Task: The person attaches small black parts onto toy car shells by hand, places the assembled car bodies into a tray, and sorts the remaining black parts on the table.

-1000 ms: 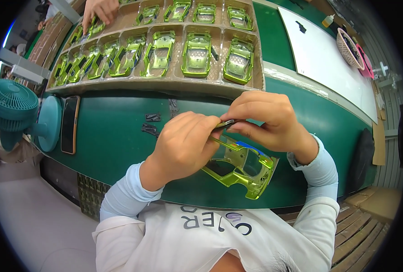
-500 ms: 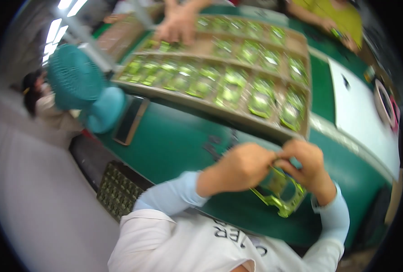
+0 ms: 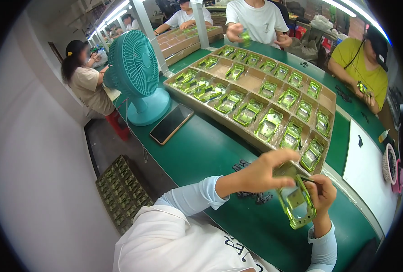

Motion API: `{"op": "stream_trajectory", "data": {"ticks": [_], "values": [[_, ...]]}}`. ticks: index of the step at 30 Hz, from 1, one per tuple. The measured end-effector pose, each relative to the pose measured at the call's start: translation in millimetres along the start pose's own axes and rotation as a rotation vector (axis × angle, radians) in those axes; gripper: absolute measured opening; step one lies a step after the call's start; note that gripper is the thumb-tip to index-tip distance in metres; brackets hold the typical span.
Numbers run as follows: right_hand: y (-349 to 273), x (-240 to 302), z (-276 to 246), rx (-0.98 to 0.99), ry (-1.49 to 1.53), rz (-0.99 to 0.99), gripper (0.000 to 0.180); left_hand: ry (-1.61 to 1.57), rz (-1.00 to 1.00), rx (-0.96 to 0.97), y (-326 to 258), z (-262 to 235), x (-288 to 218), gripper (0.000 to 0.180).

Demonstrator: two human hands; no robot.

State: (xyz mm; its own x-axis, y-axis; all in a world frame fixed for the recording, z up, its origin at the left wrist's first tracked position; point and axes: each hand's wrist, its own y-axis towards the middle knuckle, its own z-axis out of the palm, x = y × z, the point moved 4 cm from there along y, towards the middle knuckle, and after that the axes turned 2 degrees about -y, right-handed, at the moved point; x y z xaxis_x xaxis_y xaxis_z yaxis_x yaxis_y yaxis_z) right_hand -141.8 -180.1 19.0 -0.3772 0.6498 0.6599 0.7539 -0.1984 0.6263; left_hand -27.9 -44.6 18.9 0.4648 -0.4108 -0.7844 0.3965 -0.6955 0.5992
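My right hand [image 3: 323, 192] grips a shiny green plastic shell [image 3: 309, 217] by its upper right edge. The shell is frame-like, with large openings, and hangs tilted above the green table. My left hand [image 3: 267, 172] is at the shell's upper left, thumb and fingers apart, partly covering it. Whether its fingertips touch the shell I cannot tell. Under and beside my left wrist lie small black parts [image 3: 260, 198] on the table. Beyond my hands, a divided cardboard tray [image 3: 251, 84] holds rows of similar green shells [image 3: 270, 123].
A teal fan [image 3: 140, 106] and a phone [image 3: 171, 123] stand left of the tray. Another tray of green pieces [image 3: 122, 190] sits low at the left. A white board [image 3: 369, 158] and a basket [image 3: 389, 165] lie at the right. Several co-workers are around the table.
The view has swung and sharpened, showing more of the room. My left hand has opened away from the right at the shell. A co-worker's hand is no longer over the tray.
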Motion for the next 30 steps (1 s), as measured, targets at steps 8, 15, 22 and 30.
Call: {"op": "stream_trajectory", "data": {"ticks": [8,15,22,30], "values": [[10,10,1,0.009,-0.14,0.036,0.014,-0.58,-0.501,-0.005,-10,15,18,0.04],[10,18,5,0.216,-0.395,-0.053,0.016,-0.345,-0.567,0.036,-18,17,8,0.041],[7,7,14,0.154,-0.317,-0.082,0.01,-0.356,-0.601,0.048,-17,14,5,0.044],[-12,-6,24,0.084,0.757,0.813,0.018,-0.549,-0.372,0.017,-20,31,25,0.034]]}}
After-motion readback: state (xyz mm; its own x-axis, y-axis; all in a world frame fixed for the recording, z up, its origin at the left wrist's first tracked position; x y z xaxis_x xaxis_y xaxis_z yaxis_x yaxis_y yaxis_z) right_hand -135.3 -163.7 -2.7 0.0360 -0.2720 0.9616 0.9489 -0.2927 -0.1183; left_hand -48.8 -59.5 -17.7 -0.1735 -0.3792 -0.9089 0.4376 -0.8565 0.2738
